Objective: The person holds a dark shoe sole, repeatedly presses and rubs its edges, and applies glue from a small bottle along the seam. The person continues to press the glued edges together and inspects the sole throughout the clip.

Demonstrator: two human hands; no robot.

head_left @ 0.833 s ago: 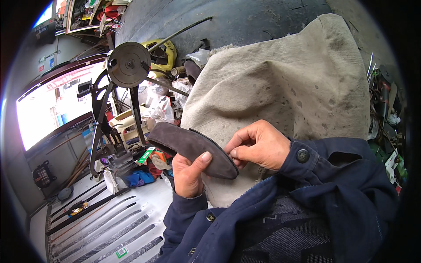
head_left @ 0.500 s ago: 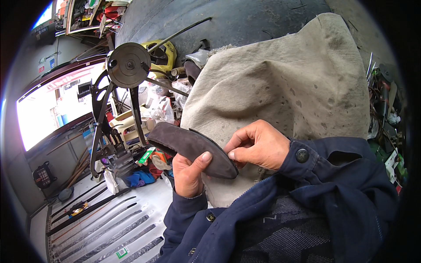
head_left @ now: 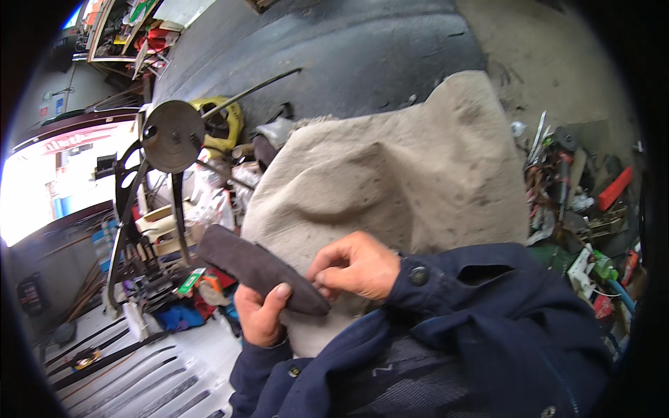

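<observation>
A dark brown suede shoe with a pointed toe is held over my lap, its toe toward the lower right. My left hand is closed around it from below, the thumb pressed on its near side. Beside the toe, at the shoe's far edge, the fingers of my right hand are pinched together. What sits between those fingertips, if anything, is too small and blurred to make out. Under both hands a thick beige cloth, spotted with dark stains, covers my lap.
A hand-cranked machine with a round metal wheel stands to the left. Beyond it lie a yellow helmet-like object and plastic bags. Dark strips rest on a white surface at lower left. Tools and scraps pile up at right.
The whole scene has shifted left and down in view as the head turned. My left hand keeps hold of the shoe, and my right hand remains pinched by its toe edge.
</observation>
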